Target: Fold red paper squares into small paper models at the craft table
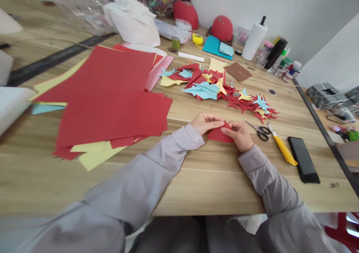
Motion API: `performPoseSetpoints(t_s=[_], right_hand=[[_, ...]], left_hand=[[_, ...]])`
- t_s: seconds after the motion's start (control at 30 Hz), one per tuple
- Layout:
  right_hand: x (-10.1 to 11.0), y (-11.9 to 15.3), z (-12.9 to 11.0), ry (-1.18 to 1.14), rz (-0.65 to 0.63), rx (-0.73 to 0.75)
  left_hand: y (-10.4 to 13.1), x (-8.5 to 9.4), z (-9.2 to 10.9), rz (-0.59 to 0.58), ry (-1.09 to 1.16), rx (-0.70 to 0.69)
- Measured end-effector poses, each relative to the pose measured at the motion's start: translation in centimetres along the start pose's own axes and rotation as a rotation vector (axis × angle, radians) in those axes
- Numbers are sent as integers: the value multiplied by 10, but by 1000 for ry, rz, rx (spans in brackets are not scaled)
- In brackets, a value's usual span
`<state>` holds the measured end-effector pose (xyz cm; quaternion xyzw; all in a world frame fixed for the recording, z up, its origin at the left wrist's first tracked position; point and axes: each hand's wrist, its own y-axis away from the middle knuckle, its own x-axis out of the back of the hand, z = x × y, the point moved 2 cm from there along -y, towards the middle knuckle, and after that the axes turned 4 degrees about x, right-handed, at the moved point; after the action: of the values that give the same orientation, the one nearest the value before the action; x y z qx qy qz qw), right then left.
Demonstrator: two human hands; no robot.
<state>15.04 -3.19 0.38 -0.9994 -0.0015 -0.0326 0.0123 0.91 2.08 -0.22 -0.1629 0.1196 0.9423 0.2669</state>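
A small folded red paper (221, 135) is held between both hands, low over the wooden table. My left hand (206, 123) pinches its upper left part, thumb on top. On the right side, the thumb and fingers of my right hand (239, 134) are closed on the same paper. Just beyond the hands lies a long heap of red paper cut-outs (238, 100), with blue and yellow folded pieces on it, among them a light blue folded paper (202, 90). To the left, large red sheets (112, 99) overlap yellow ones.
Black scissors (263, 132), a yellow cutter (284, 149) and a black phone (304, 159) lie right of my right hand. A brown paper (238, 71) is behind the heap. Bottles (292, 71) and a white roll (254, 40) stand at the back, near the wall.
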Motion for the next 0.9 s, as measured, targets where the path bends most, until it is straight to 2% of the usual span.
performPoseSetpoints(t_s=[0.13,0.27,0.4,0.57,0.9], right_hand=[[-1,-2,1,131,-58,115],[-1,-3,5,169,-84,150],[-1,-2,4,167,-59,132],[0,-2,1,46,45,86],[0,-1,4,-71,78,14]], left_hand=[[0,0,-1,36,-170,-44],[-1,1,-2,59,-233,-78],[-1,1,-1,67,-226,-109],[0,1,1,118,-160,-118],[-1,2,-2,128,-213,-131]])
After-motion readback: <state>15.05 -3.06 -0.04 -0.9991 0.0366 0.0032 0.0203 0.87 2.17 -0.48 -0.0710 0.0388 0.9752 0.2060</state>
